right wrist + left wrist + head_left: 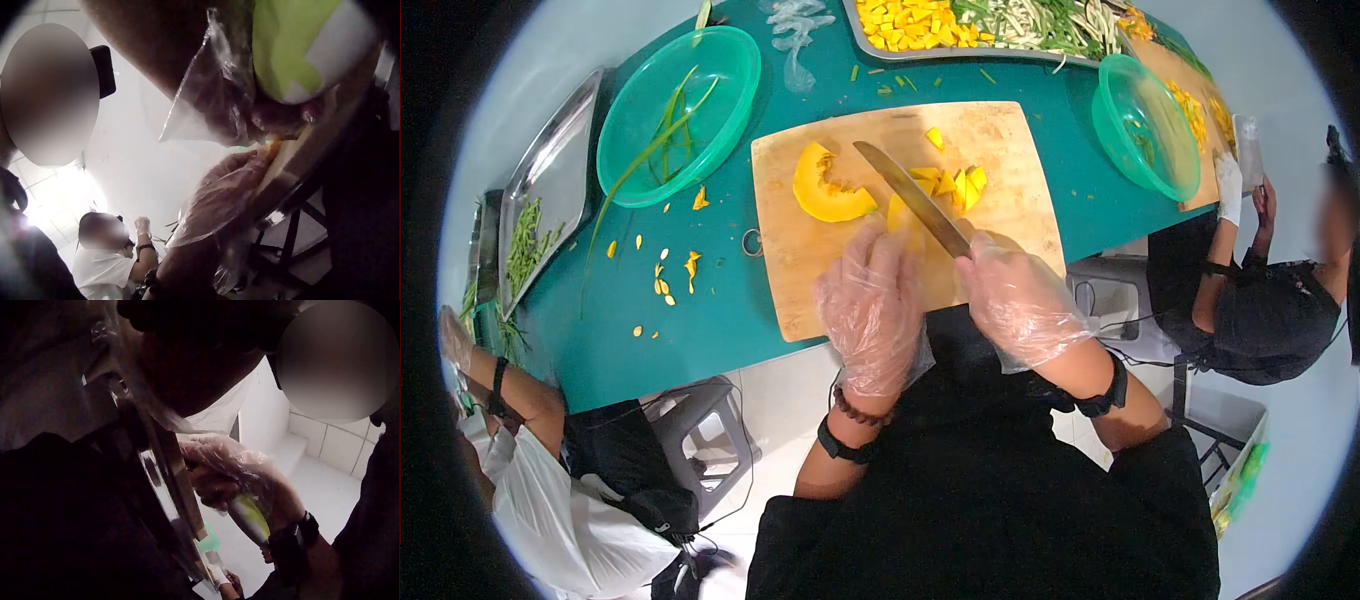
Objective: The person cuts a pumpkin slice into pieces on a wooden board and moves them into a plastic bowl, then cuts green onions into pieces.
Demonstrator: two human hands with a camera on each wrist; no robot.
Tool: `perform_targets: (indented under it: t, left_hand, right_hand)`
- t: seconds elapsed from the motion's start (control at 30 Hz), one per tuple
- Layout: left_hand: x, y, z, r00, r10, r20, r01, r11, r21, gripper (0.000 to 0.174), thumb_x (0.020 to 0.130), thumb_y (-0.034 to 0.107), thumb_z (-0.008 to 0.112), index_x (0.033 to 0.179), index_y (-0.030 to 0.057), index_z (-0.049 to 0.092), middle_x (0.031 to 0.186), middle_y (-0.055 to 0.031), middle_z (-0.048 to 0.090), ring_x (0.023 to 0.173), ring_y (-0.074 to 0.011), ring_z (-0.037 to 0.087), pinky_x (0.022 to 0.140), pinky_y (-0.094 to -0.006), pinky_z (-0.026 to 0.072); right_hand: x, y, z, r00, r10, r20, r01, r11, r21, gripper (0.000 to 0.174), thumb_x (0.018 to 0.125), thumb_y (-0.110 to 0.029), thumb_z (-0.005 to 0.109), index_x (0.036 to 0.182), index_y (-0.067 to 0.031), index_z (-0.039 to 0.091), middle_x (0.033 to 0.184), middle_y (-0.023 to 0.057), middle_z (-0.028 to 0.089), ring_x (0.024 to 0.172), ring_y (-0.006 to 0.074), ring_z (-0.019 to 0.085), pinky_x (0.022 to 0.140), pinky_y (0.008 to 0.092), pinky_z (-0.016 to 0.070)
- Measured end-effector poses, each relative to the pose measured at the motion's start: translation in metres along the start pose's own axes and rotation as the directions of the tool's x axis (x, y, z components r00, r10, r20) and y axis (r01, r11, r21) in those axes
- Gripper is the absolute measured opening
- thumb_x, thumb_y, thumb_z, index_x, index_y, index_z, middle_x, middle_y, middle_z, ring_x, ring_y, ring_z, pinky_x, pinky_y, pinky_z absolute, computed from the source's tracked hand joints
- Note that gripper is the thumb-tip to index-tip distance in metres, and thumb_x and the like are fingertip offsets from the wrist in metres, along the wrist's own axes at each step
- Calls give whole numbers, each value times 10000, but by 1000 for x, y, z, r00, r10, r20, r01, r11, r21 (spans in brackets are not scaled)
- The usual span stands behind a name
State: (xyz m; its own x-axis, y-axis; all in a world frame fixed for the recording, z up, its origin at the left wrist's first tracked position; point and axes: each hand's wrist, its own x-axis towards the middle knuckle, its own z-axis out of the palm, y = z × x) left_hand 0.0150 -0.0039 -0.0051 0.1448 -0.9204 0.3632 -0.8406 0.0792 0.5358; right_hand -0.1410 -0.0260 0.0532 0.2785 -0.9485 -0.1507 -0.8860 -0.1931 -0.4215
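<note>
In the head view, my gloved right hand (1022, 300) grips a knife (912, 200), its blade slanting up and left over the wooden board (800, 290). A green and white handle (250, 517) shows in that hand (231, 467) in the left wrist view. Left of the blade, my gloved left hand (870, 315) holds a pumpkin piece (903, 214) with bent fingertips, partly hidden by glove and blade. A curved pumpkin wedge (825, 198) lies beyond the left hand; cut pumpkin pieces (967, 188) lie right of the blade. The left hand (219, 194) also shows in the right wrist view.
Green basins (615, 170) (1112, 150) stand on both sides of the board. A tray of cut vegetables (880, 50) is at the back, another tray (565, 150) at the left. Seeds and scraps lie on the green table (600, 340). Other people sit at both sides.
</note>
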Motion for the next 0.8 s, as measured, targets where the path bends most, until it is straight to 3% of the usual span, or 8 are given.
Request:
perform_targets:
  t: [0.17,0.27,0.37,0.47,0.57,0.7,0.8]
  left_hand:
    - [2,1,-3,1000,-17,15,17,1000,8,223,872,130,759,1085,108,700,1215,-109,694,1078,-325,667,877,-444,495]
    - [0,-5,2,999,35,-25,-35,999,4,252,844,148,756,1093,138,718,1239,-73,678,919,-279,641,814,-429,458]
    - [2,-1,-4,999,-4,34,5,1000,-13,243,832,117,774,1066,112,710,1200,-103,695,1053,-316,669,873,-430,495]
    - [5,-3,-7,998,18,57,-17,1000,-15,250,812,106,777,1054,117,715,1197,-106,695,1042,-316,668,875,-433,493]
    - [5,-4,-6,999,32,37,-31,999,-28,260,797,96,778,1048,125,717,1193,-108,696,1037,-319,667,874,-442,490]
    - [2,-8,3,998,66,19,-65,998,-17,273,804,79,733,1068,144,723,1235,-87,679,987,-290,635,867,-449,461]
    - [1,-7,5,997,79,3,-79,997,10,286,799,60,722,1070,152,730,1250,-85,680,1011,-298,641,889,-445,468]
  right_hand:
    - [-12,10,-1,994,-87,-58,86,996,-22,248,1033,-218,550,1022,31,548,722,290,640,719,514,653,643,576,522]
    - [-18,13,-3,997,-68,-19,68,997,-30,230,1025,-211,571,1039,16,541,693,273,626,701,505,648,628,571,514]
    - [-15,7,-19,985,50,164,-33,994,-106,228,998,-152,553,1162,5,573,761,243,656,768,465,668,704,553,526]
    - [-10,25,-17,981,-72,180,105,978,-179,188,999,-168,554,1089,-4,575,751,235,655,759,457,675,710,554,534]
    - [4,24,-35,949,-13,316,71,983,-172,175,994,-172,561,1018,1,570,766,234,658,766,448,679,716,547,540]
    - [16,35,-26,944,-136,300,186,972,-146,146,946,-146,586,990,-7,601,789,226,667,767,440,681,709,529,548]
    - [29,26,-12,963,-198,184,223,966,-131,258,1031,-238,554,1028,19,573,782,256,651,790,478,656,709,547,516]
